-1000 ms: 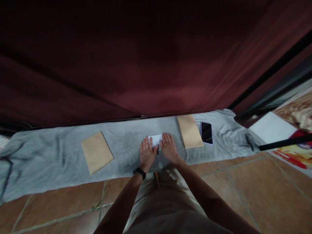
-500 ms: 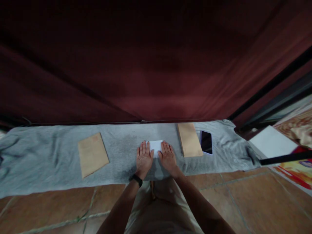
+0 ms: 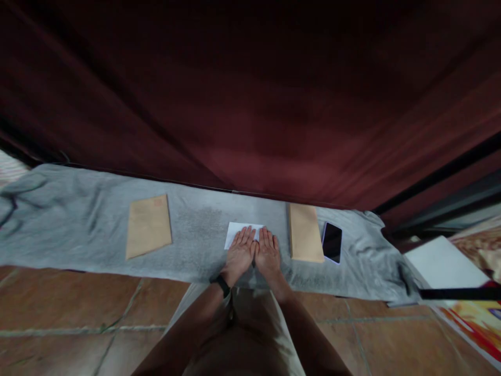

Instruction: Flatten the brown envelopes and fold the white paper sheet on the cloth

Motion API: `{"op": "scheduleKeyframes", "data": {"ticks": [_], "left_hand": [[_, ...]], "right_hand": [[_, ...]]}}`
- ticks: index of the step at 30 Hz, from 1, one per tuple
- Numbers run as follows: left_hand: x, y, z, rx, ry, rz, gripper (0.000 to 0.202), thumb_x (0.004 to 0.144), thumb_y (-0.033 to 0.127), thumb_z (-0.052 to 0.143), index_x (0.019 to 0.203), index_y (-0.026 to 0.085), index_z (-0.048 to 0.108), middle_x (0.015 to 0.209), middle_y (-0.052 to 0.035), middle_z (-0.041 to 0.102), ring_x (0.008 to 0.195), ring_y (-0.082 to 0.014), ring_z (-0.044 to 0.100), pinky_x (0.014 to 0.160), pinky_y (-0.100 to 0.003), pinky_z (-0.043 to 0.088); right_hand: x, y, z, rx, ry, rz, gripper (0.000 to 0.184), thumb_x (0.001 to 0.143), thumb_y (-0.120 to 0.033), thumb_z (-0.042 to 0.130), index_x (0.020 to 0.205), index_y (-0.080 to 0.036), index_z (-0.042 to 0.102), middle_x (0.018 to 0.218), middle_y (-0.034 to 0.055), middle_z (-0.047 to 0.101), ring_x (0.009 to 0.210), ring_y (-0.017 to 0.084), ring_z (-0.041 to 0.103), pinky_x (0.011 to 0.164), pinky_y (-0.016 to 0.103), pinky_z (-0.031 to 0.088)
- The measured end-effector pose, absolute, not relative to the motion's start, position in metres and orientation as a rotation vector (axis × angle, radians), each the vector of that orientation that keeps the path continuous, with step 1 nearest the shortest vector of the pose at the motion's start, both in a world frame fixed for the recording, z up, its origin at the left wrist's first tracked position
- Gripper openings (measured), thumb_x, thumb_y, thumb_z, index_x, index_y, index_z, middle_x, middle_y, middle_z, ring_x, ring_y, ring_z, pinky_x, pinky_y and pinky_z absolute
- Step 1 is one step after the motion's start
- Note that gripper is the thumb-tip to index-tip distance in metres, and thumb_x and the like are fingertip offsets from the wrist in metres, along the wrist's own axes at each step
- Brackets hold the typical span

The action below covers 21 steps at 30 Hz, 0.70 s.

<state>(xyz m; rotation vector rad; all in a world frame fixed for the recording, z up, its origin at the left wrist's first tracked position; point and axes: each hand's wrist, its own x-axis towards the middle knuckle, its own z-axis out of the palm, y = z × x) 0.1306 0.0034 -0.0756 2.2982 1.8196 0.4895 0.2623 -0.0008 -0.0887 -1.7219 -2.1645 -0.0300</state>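
A white sheet of paper (image 3: pixel 234 234) lies flat on the grey cloth (image 3: pixel 198 224), with its left end and upper edge showing. Across its middle rests my left hand (image 3: pixel 240 254), palm down, fingers stretched out and pointing away from me. My right hand (image 3: pixel 267 255) lies flat beside it over the paper's right end, fingers also extended. The two thumbs are close together, and the part of the paper beneath the hands is hidden. A black band (image 3: pixel 220 284) is on my left wrist.
To the left lies a brown envelope (image 3: pixel 148 227). On the right are a stack of brown envelopes (image 3: pixel 306 233) and a phone (image 3: pixel 332 242) with a dark screen. A dark red curtain-like surface (image 3: pixel 250 125) rises behind the cloth, and a white panel (image 3: pixel 446 263) stands at far right.
My left hand has slid right across the paper, close to my right hand, uncovering the paper's left end. The right hand stays nearly in place. The camera view has tilted.
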Motion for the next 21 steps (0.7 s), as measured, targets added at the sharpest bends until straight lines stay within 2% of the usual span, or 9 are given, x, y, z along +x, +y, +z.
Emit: {"op": "scheduleKeyframes", "data": {"ticks": [7, 11, 17, 21], "left_hand": [[0.124, 0.016, -0.073, 2.271, 1.869, 0.494, 0.057, 0.104, 0.029, 0.029, 0.158, 0.015, 0.042, 0.165, -0.0097, 0.040, 0.158, -0.0237, 0.025, 0.130, -0.046, 0.023], [0.120, 0.020, -0.073, 2.252, 1.908, 0.474, 0.057, 0.103, 0.030, 0.032, 0.158, 0.018, 0.043, 0.165, -0.0075, 0.041, 0.159, -0.0255, 0.024, 0.130, -0.048, 0.021], [0.120, 0.022, -0.076, 2.274, 1.924, 0.359, 0.061, 0.099, 0.018, 0.030, 0.159, 0.019, 0.042, 0.167, -0.0060, 0.037, 0.159, -0.0257, 0.021, 0.130, -0.050, 0.017], [0.120, 0.023, -0.076, 2.271, 1.942, 0.375, 0.060, 0.099, 0.021, 0.033, 0.159, 0.019, 0.043, 0.168, -0.0076, 0.036, 0.159, -0.0268, 0.022, 0.130, -0.052, 0.016]], "right_hand": [[0.262, 0.000, -0.090, -1.737, -2.144, 0.000, 0.053, 0.109, -0.026, 0.032, 0.157, -0.006, 0.042, 0.159, 0.0201, 0.044, 0.149, 0.030, 0.044, 0.123, 0.054, 0.031], [0.257, 0.006, -0.087, -1.758, -2.117, 0.040, 0.053, 0.108, -0.027, 0.031, 0.155, -0.007, 0.046, 0.158, 0.0204, 0.046, 0.149, 0.032, 0.044, 0.123, 0.057, 0.029], [0.245, 0.022, -0.089, -1.594, -2.217, 0.158, 0.052, 0.110, -0.030, 0.026, 0.158, -0.018, 0.042, 0.160, 0.0110, 0.047, 0.151, 0.023, 0.041, 0.125, 0.050, 0.029], [0.248, 0.023, -0.093, -1.606, -2.236, 0.113, 0.052, 0.111, -0.033, 0.028, 0.156, -0.015, 0.046, 0.162, 0.0127, 0.045, 0.152, 0.025, 0.039, 0.125, 0.050, 0.029]]}}
